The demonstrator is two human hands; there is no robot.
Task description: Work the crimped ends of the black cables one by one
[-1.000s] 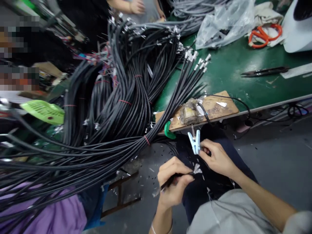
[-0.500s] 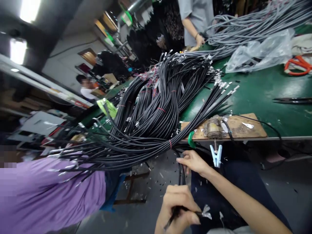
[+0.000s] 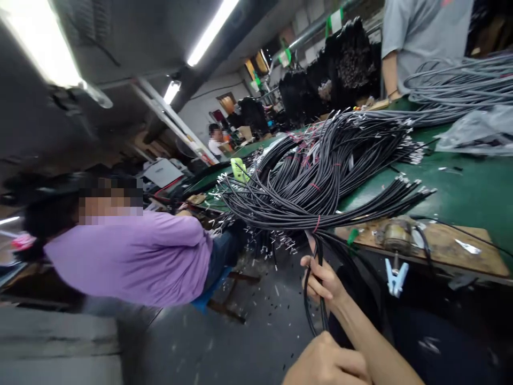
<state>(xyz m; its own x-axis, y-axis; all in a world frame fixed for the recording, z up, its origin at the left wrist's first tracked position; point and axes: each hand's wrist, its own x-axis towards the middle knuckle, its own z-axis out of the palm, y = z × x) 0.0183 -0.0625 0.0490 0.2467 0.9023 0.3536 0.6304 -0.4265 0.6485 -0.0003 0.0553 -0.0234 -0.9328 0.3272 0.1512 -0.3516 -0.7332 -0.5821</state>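
Several black cables (image 3: 323, 305) hang down past the bench edge from a large bundle. My right hand (image 3: 321, 280) is closed around them just below the bundle, with its fingers wrapped over the strands. Lower down, at the bottom of the view, my left hand (image 3: 328, 363) is a closed fist where the same cables run in. The cable ends inside it are hidden. Above both hands lies the bundle of black cables (image 3: 276, 206), tied with a red band (image 3: 316, 223), its stripped ends whitish.
A motor-like device (image 3: 396, 235) on a wooden board (image 3: 452, 246) sits at the edge of the green bench (image 3: 476, 187), a light blue clip (image 3: 396, 278) hanging from it. A purple-shirted person (image 3: 136, 256) sits at left. Another in grey (image 3: 428, 32) stands beyond grey cables (image 3: 460, 85).
The view has swung left, so the bench has shifted right and more of the seated person shows. My left hand has sunk lower; the foil-tipped cable end seen in it is out of sight.
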